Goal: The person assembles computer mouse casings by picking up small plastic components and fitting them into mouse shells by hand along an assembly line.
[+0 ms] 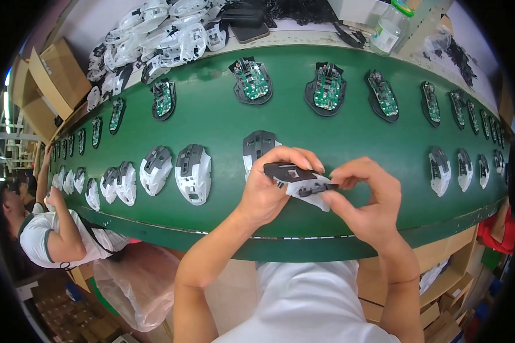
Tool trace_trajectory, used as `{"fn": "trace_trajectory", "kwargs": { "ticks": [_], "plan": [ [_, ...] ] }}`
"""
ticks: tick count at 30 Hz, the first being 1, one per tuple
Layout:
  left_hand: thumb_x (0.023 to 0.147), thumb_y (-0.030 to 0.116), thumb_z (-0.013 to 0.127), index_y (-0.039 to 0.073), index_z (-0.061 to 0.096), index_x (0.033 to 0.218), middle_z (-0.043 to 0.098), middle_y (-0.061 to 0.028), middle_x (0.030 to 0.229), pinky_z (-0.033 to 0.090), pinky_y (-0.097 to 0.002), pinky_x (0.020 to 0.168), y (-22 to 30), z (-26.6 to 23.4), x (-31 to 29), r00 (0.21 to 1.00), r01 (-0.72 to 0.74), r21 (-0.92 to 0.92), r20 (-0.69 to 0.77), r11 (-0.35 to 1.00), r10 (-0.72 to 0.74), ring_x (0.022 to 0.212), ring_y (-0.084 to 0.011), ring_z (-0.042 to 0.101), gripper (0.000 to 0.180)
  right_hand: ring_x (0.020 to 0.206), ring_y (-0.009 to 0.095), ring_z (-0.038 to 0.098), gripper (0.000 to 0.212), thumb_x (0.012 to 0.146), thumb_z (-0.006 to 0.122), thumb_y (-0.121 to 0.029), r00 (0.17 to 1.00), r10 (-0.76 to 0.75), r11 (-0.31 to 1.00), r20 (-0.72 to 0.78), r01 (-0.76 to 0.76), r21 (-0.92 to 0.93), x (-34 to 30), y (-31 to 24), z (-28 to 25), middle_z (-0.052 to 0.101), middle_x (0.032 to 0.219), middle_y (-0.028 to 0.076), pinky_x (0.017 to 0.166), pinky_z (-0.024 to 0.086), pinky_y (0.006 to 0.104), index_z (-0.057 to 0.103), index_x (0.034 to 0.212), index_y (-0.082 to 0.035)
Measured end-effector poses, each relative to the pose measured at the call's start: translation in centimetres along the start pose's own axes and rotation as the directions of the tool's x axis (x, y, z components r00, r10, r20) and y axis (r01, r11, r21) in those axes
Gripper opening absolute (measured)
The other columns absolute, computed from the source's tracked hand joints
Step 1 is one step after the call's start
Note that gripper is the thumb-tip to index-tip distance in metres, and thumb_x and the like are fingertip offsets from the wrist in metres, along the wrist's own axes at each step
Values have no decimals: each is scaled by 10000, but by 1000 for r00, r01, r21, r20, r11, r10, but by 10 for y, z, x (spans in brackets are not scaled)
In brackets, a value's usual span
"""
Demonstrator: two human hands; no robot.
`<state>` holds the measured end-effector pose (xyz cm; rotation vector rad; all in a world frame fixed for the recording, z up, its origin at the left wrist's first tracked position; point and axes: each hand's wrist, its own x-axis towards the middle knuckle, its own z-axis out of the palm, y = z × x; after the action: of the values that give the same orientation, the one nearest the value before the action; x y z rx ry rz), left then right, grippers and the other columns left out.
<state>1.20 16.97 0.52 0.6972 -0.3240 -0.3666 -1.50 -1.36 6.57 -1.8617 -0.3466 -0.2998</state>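
Green worktop (349, 137) is spanning the view; circuit-board bases (253, 83) are lining up toward 12 o'clock, white shells (160, 37) heaping at 11. Near centre, toward 4 o'clock, left hand (266, 186) is gripping a grey-and-white mouse shell (294, 186); right hand (369, 197) is pinching a small black part (319, 189) at its side.

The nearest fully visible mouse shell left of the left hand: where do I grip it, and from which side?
Probably pinch the mouse shell across its long edges, near mid-length, from above and slightly right: it is longer than wide, and another shell sits close on its left, while more bare table shows on its right.
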Motion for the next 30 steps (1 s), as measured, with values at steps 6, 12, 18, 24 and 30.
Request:
{"fn": "trace_trajectory", "kwargs": {
  "ticks": [6, 12, 18, 24, 30],
  "plan": [
    [836, 180, 755, 24, 575, 1072, 605, -159, 1116, 495, -373, 928, 3, -2, 0, 999, -19, 28, 42, 999, 18, 1049, -237, 604, 336, 712, 154, 657, 185, 695, 808, 6, 991, -124, 992, 39, 125, -11, -1, 3, -5, 689, 805, 88, 578, 508, 269, 693, 839, -15],
    [817, 158, 772, 22, 577, 1068, 607, -160, 1109, 496, -361, 928, 2, 2, -1, 999, 28, -23, -18, 999, -29, 1038, -230, 608, 345, 672, 146, 639, 185, 709, 809, 2, 1000, -5, 992, 21, 2, 130, -3, 3, 4, 663, 814, 88, 567, 504, 261, 700, 857, -11],
    [827, 98, 742, 25, 559, 1083, 598, -157, 1115, 494, -357, 926, 5, 1, -5, 995, 80, -53, -53, 995, -83, 1034, -224, 607, 322, 684, 131, 610, 186, 709, 813, -10, 999, -12, 998, 35, 9, 68, -1, 5, 5, 628, 826, 78, 572, 481, 251, 699, 856, -19],
    [843, 49, 689, 15, 550, 1084, 598, -163, 1115, 490, -358, 932, 10, 0, -5, 999, 42, 11, -28, 999, -42, 1043, -226, 605, 280, 673, 116, 572, 179, 712, 815, -22, 996, 53, 987, 78, -64, 149, -2, 2, 8, 625, 816, 68, 568, 450, 240, 697, 847, -19],
    [849, 159, 717, 38, 548, 1072, 597, -157, 1096, 503, -382, 912, 16, 0, -5, 998, 40, 126, -49, 991, -34, 1041, -250, 602, 305, 685, 119, 568, 208, 707, 821, -32, 997, 22, 993, 75, -31, 113, -2, 6, 8, 622, 826, 61, 586, 452, 248, 689, 867, -35]
  ]
}}
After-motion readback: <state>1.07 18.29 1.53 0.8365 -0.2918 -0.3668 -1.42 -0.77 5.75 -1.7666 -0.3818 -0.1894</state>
